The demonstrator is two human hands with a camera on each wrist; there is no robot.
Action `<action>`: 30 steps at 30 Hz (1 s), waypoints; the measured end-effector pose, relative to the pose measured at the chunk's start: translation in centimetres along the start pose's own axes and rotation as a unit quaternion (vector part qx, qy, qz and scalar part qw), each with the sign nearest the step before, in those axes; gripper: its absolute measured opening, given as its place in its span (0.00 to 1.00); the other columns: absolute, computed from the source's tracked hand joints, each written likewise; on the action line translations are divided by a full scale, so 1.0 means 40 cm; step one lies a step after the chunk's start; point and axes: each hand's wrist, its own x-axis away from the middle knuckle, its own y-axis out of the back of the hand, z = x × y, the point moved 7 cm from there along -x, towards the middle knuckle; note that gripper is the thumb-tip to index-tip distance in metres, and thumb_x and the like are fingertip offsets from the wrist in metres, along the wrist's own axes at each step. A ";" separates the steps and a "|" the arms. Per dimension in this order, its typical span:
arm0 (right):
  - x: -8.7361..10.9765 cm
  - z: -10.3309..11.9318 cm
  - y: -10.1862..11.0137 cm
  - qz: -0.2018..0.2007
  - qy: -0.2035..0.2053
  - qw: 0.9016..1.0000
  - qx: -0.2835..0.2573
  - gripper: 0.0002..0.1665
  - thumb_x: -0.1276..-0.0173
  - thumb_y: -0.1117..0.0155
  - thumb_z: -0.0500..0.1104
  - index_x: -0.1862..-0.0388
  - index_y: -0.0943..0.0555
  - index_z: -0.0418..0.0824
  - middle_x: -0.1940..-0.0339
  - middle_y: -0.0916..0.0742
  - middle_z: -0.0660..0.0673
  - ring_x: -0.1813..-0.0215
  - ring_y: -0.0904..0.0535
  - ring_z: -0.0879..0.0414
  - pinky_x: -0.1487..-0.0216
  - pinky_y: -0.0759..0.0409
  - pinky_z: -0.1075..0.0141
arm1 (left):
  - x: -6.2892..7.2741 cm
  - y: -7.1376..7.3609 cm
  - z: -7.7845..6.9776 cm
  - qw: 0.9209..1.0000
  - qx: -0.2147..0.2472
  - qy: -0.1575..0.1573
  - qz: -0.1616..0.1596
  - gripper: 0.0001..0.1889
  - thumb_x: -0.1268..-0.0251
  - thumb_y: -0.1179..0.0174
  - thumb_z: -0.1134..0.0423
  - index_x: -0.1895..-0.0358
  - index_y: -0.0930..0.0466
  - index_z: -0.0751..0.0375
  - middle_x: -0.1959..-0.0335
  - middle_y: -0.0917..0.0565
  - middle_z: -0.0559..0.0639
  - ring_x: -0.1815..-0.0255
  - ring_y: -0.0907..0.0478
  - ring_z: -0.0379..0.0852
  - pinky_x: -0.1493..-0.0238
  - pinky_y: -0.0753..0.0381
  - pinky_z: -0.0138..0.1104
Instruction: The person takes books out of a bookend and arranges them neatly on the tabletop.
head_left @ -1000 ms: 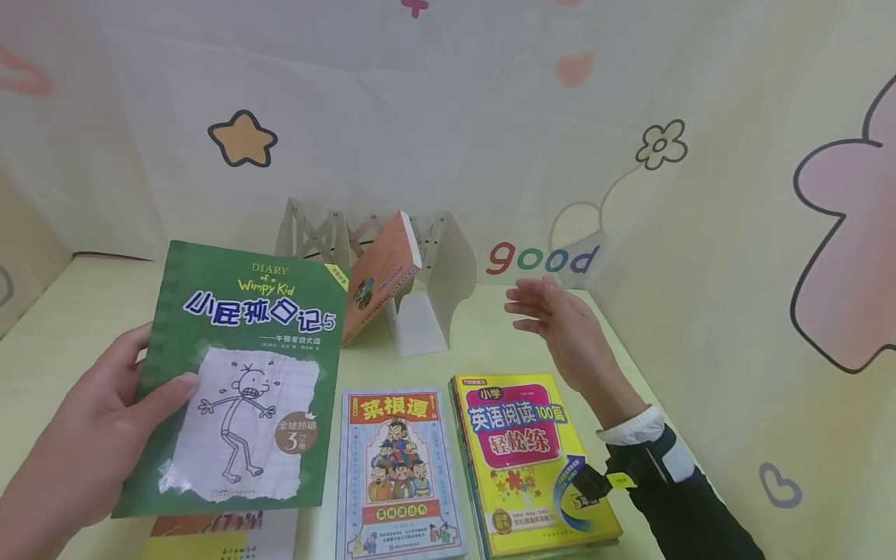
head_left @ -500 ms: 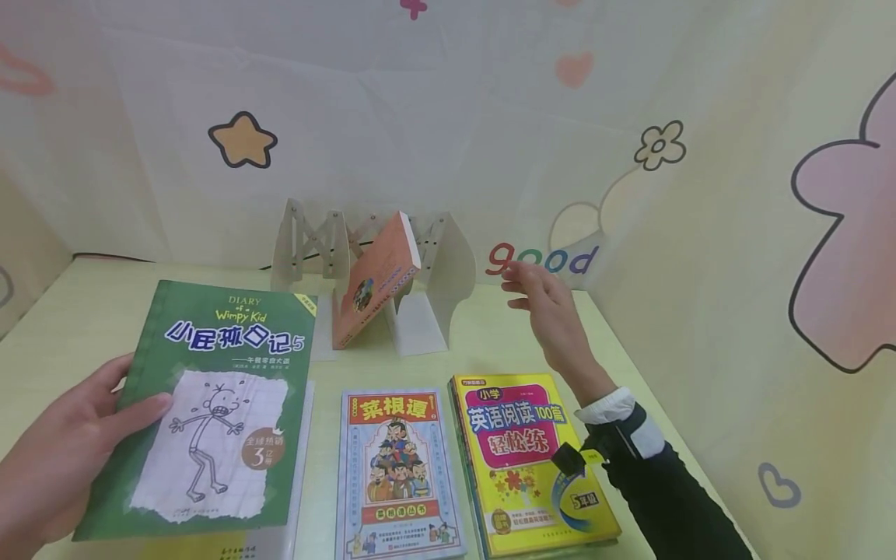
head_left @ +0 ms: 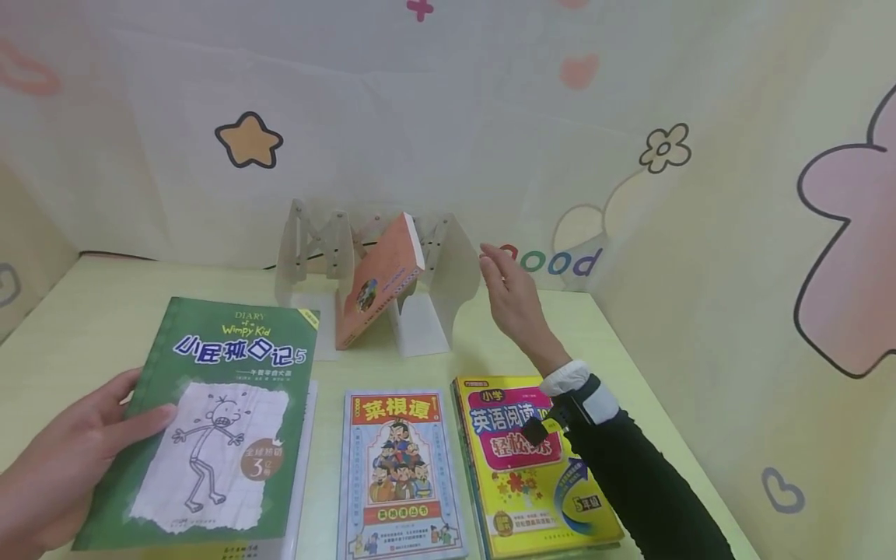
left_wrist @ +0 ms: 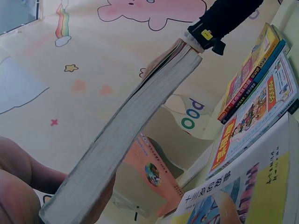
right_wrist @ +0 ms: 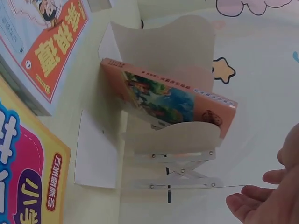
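My left hand (head_left: 91, 451) grips the green Wimpy Kid book (head_left: 224, 420) by its left side, thumb across the front cover. The left wrist view shows that book's thick page block (left_wrist: 126, 130) edge-on. My right hand (head_left: 514, 303) is raised with extended fingers, holding nothing, just right of the folding metal book rack (head_left: 451, 288). An orange book (head_left: 378, 284) leans at a slant in the rack; in the right wrist view the orange book (right_wrist: 163, 98) rests against a divider. A white-and-yellow book (left_wrist: 233, 196) lies below the green one, mostly hidden in the head view.
A light-blue comic-style book (head_left: 402, 474) lies at the table's front middle. To its right is a stack topped by a yellow English reading book (head_left: 518, 498), partly covered by my right forearm. A printed curtain (head_left: 350, 101) hangs behind the table (head_left: 154, 280).
The green book came down and to the left in my left hand, uncovering the rack's left part. My right hand shifted left, closer to the rack's right end.
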 end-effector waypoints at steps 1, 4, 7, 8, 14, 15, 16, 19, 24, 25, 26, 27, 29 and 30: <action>-0.007 -0.003 -0.007 0.001 0.002 1.000 0.007 0.28 0.13 0.54 0.47 0.23 0.32 0.35 0.27 0.23 0.35 0.28 0.26 0.40 0.28 0.28 0.47 | -0.001 0.000 0.004 1.000 0.002 0.002 0.002 0.38 0.15 0.52 0.52 0.16 0.65 0.55 0.53 0.14 0.40 0.57 0.12 0.53 0.58 0.10 0.46; -0.025 -0.017 -0.027 0.001 0.005 1.000 0.019 0.28 0.13 0.54 0.45 0.21 0.34 0.34 0.25 0.25 0.36 0.26 0.28 0.41 0.26 0.30 0.49 | -0.002 -0.003 0.017 1.000 0.010 0.012 0.007 0.37 0.16 0.50 0.51 0.17 0.61 0.52 0.53 0.13 0.42 0.57 0.12 0.55 0.58 0.10 0.47; -0.040 -0.034 -0.046 0.004 0.001 1.000 0.024 0.28 0.13 0.54 0.44 0.21 0.36 0.34 0.24 0.26 0.36 0.26 0.28 0.41 0.27 0.29 0.49 | 0.000 -0.009 0.027 1.000 0.018 0.017 0.015 0.36 0.17 0.48 0.51 0.18 0.58 0.49 0.53 0.13 0.44 0.57 0.12 0.56 0.58 0.11 0.49; -0.044 -0.039 -0.051 0.006 -0.002 1.000 0.027 0.29 0.13 0.54 0.45 0.20 0.37 0.35 0.23 0.27 0.37 0.25 0.29 0.41 0.27 0.30 0.49 | 0.001 -0.010 0.029 0.999 0.021 0.018 0.017 0.36 0.17 0.48 0.51 0.18 0.58 0.48 0.52 0.13 0.45 0.57 0.12 0.57 0.58 0.11 0.49; -0.063 -0.062 -0.069 0.012 -0.018 0.999 0.031 0.30 0.13 0.56 0.46 0.18 0.39 0.36 0.20 0.31 0.38 0.22 0.34 0.42 0.24 0.34 0.49 | 0.003 -0.027 0.041 0.998 0.037 0.024 0.043 0.38 0.16 0.49 0.52 0.17 0.62 0.51 0.51 0.13 0.48 0.56 0.12 0.59 0.57 0.11 0.50; -0.065 -0.064 -0.070 0.011 -0.019 0.999 0.026 0.30 0.13 0.56 0.45 0.18 0.39 0.36 0.20 0.32 0.38 0.21 0.35 0.42 0.23 0.35 0.49 | 0.003 -0.031 0.043 0.998 0.039 0.025 0.047 0.37 0.16 0.49 0.52 0.17 0.61 0.52 0.51 0.13 0.49 0.56 0.12 0.59 0.57 0.11 0.50; -0.066 -0.067 -0.071 0.010 -0.021 0.999 0.024 0.30 0.13 0.57 0.46 0.18 0.39 0.37 0.20 0.32 0.39 0.21 0.35 0.43 0.23 0.35 0.50 | 0.002 -0.036 0.046 0.997 0.042 0.027 0.051 0.37 0.16 0.49 0.52 0.17 0.60 0.52 0.51 0.13 0.50 0.56 0.12 0.59 0.57 0.11 0.50; -0.067 -0.076 -0.073 0.007 -0.030 0.999 0.022 0.30 0.12 0.57 0.46 0.17 0.39 0.40 0.20 0.31 0.39 0.22 0.33 0.43 0.24 0.33 0.50 | -0.001 -0.049 0.052 0.997 0.049 0.029 0.058 0.37 0.17 0.49 0.53 0.17 0.60 0.53 0.51 0.13 0.52 0.56 0.13 0.59 0.56 0.12 0.51; -0.067 -0.081 -0.076 0.001 -0.043 0.998 0.036 0.30 0.13 0.56 0.46 0.17 0.39 0.43 0.35 0.18 0.35 0.49 0.16 0.43 0.40 0.18 0.54 | -0.004 -0.064 0.059 0.996 0.049 0.037 0.057 0.40 0.16 0.49 0.54 0.16 0.64 0.56 0.50 0.13 0.53 0.55 0.13 0.60 0.57 0.12 0.52; -0.066 -0.079 -0.077 0.001 -0.045 0.998 0.041 0.29 0.13 0.56 0.45 0.17 0.39 0.43 0.43 0.16 0.34 0.57 0.16 0.43 0.46 0.16 0.55 | -0.004 -0.067 0.060 0.997 0.047 0.041 0.055 0.40 0.16 0.49 0.54 0.16 0.65 0.56 0.50 0.13 0.53 0.56 0.13 0.60 0.57 0.12 0.52; -0.066 -0.077 -0.078 0.002 -0.044 0.998 0.045 0.30 0.13 0.55 0.45 0.17 0.39 0.43 0.50 0.16 0.34 0.64 0.18 0.44 0.50 0.15 0.55 | -0.004 -0.071 0.062 0.996 0.048 0.043 0.055 0.40 0.16 0.49 0.54 0.16 0.64 0.57 0.50 0.13 0.53 0.56 0.13 0.60 0.57 0.12 0.52; -0.066 -0.074 -0.079 0.003 -0.043 0.998 0.051 0.30 0.13 0.55 0.44 0.17 0.39 0.42 0.57 0.17 0.34 0.70 0.21 0.44 0.55 0.14 0.56 | -0.005 -0.074 0.064 0.996 0.049 0.046 0.054 0.40 0.16 0.49 0.54 0.16 0.64 0.56 0.50 0.13 0.54 0.56 0.13 0.60 0.57 0.12 0.52; -0.064 -0.068 -0.079 0.004 -0.038 0.997 0.066 0.30 0.13 0.54 0.43 0.17 0.39 0.41 0.64 0.18 0.36 0.73 0.20 0.47 0.56 0.13 0.57 | -0.006 -0.081 0.069 0.996 0.047 0.050 0.051 0.39 0.17 0.49 0.54 0.16 0.64 0.57 0.50 0.14 0.54 0.56 0.13 0.59 0.57 0.12 0.52; -0.063 -0.065 -0.080 0.005 -0.037 0.997 0.073 0.30 0.13 0.54 0.43 0.17 0.39 0.41 0.69 0.20 0.37 0.74 0.20 0.47 0.58 0.13 0.58 | -0.007 -0.085 0.071 0.996 0.046 0.051 0.050 0.39 0.16 0.49 0.54 0.16 0.63 0.57 0.50 0.14 0.54 0.56 0.13 0.59 0.57 0.12 0.51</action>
